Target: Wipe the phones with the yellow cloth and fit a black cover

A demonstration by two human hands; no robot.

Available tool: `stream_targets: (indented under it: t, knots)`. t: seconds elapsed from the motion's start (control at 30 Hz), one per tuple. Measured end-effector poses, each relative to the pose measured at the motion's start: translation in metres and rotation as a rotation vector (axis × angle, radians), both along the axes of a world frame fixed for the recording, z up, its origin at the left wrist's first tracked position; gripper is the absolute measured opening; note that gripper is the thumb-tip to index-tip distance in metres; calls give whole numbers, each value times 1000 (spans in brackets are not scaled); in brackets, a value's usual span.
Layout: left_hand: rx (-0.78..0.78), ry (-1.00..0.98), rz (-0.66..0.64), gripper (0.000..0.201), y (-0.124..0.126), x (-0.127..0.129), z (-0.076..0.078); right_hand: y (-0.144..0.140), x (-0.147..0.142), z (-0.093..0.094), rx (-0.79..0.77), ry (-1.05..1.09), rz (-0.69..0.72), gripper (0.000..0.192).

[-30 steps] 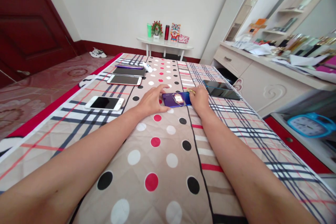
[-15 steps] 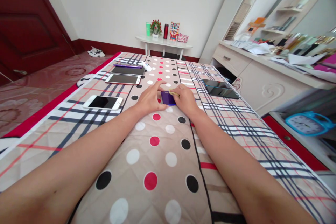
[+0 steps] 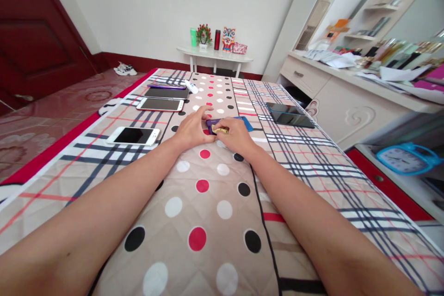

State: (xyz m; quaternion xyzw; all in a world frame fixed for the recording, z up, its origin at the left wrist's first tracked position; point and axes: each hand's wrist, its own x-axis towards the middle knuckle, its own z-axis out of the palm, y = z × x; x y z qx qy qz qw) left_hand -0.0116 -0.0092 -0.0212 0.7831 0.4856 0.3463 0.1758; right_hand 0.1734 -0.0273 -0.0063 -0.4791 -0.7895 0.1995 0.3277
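Note:
A purple-blue phone point(image 3: 248, 124) lies crosswise on the bed, its middle covered by my right hand. My left hand point(image 3: 190, 129) curves around its left end, fingers at the far edge and thumb at the near edge. Pinched in my right hand point(image 3: 237, 135) is a small yellowish cloth point(image 3: 219, 129), pressed on the phone's purple left part. To the left lie a white phone point(image 3: 133, 135), a white-framed phone with a red edge point(image 3: 161, 104), a dark phone point(image 3: 168, 93), a thin purple device point(image 3: 166, 86) and a small white bottle point(image 3: 191, 87).
Two dark-screened devices point(image 3: 290, 115) lie on the right of the patterned bedspread point(image 3: 222, 185). A dresser point(image 3: 333, 97) and a blue alarm clock point(image 3: 404, 158) stand to the right. A white shelf table point(image 3: 215, 54) is against the far wall.
My right hand has moved left across the phone with the cloth, which now sits near the left end. The phone's blue right end has come into sight. My left hand keeps its place.

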Motion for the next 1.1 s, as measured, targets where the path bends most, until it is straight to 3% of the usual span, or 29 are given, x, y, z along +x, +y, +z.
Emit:
stream_targets:
  t: [0.13,0.23,0.33,0.47,0.7,0.9,1.1]
  knots:
    - [6,22,-13,82,6,-7,-3,2,16,5,-336,296,143,19]
    - [-3,35,-43,61,8,-10,-2,4,29,10,-467,301,229,27]
    - [-13,71,-50,50,8,-11,1,5,33,10,-478,238,234,37]
    - [12,60,6,51,7,-11,6,9,33,2,-484,294,97,45]
    - [35,-22,142,51,9,-13,7,18,38,-9,-460,435,-120,24]
    - [-171,-294,149,48,14,-15,0,16,35,-8,-445,379,-163,17]
    - [-197,-278,147,44,10,-12,7,15,35,-7,-406,313,-167,15]
